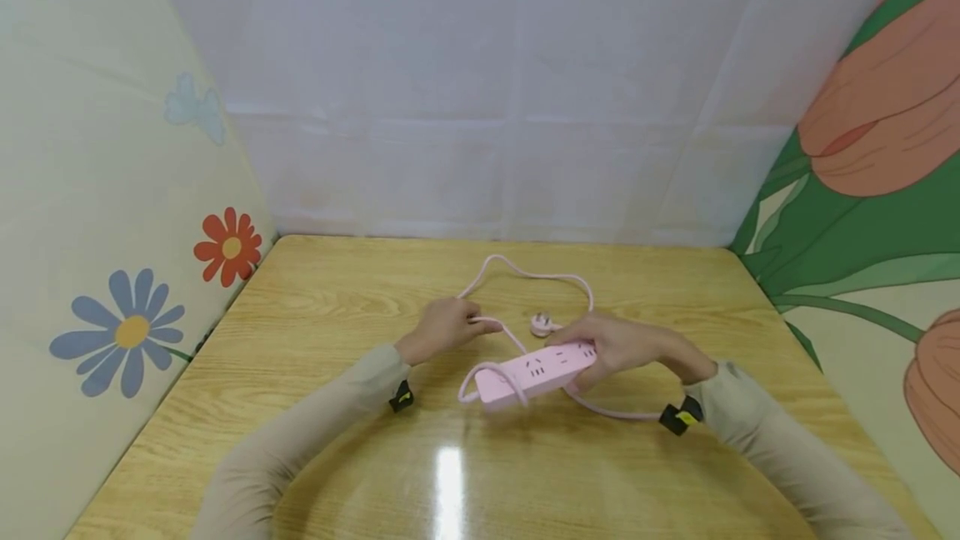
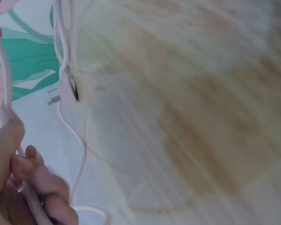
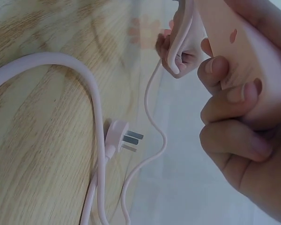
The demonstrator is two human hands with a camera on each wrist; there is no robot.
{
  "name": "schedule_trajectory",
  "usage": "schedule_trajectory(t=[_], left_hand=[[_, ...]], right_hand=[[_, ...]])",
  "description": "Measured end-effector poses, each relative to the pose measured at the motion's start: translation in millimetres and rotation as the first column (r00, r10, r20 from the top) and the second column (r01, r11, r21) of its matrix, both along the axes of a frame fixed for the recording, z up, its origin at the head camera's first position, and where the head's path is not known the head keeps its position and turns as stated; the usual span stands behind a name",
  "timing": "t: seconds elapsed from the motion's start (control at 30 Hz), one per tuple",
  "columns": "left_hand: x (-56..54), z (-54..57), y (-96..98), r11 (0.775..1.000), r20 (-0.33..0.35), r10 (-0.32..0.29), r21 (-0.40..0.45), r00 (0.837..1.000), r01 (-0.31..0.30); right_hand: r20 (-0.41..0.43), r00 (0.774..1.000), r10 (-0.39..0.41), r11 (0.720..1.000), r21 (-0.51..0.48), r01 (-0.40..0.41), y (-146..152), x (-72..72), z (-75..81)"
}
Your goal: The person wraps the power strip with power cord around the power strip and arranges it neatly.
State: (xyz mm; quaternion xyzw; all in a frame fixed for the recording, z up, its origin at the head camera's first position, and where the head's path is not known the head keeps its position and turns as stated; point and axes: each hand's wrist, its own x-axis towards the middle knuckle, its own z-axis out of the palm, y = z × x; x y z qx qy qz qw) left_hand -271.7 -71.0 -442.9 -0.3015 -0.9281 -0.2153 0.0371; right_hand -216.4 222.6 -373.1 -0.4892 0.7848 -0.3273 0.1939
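Observation:
My right hand (image 1: 611, 344) grips the right end of a pink power strip (image 1: 536, 372), tilted above the wooden table. In the right wrist view, its curled fingers (image 3: 232, 101) wrap the strip's underside. A loop of pink cord (image 1: 498, 369) passes around the strip's left end. To the left, my left hand (image 1: 447, 325) pinches a stretch of this cord between thumb and fingers, as the left wrist view also shows. Behind the strip lies the three-pin plug (image 1: 542, 324), its metal prongs (image 3: 131, 139) visible in the right wrist view.
More cord (image 1: 525, 273) snakes over the table behind the hands, and another stretch (image 1: 618, 415) runs toward the right wrist. The wooden table (image 1: 360, 282) meets a white sheet (image 1: 487, 107) at the back. Flower-printed panels (image 1: 127, 190) stand at both sides.

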Motion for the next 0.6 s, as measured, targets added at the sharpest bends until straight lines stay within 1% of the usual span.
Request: schedule_trajectory(t=[0.07,0.13,0.2,0.3,0.43,0.6], left_hand=[[-0.9,1.4,-1.7,1.000,0.034,0.012,0.012,0.999,-0.012],[-2.0,3.0,-3.2,0.999,0.083,0.007,0.049,0.997,-0.011],[-3.0,4.8,-4.4,0.996,0.131,-0.008,0.091,0.991,-0.004],[-4.4,7.6,-5.8,0.987,0.199,-0.039,0.160,0.979,0.007],[-6.4,10.5,-6.3,0.971,0.228,-0.073,0.238,0.971,0.017],[-6.0,13.6,-4.8,0.949,0.230,-0.087,0.315,0.969,0.011]], right_hand=[[0.003,1.000,-0.004,1.000,0.005,0.004,0.2,-0.2,-0.5],[0.002,1.000,-0.014,1.000,0.011,0.014,0.5,0.1,-1.2],[-0.008,0.999,-0.032,0.999,0.027,0.032,1.3,0.2,-2.4],[-0.031,0.997,-0.066,0.996,0.059,0.068,2.7,0.0,-3.7],[-0.052,0.992,-0.112,0.988,0.100,0.117,3.4,-1.9,-3.8],[-0.057,0.985,-0.162,0.977,0.129,0.168,3.8,-4.4,-3.7]])
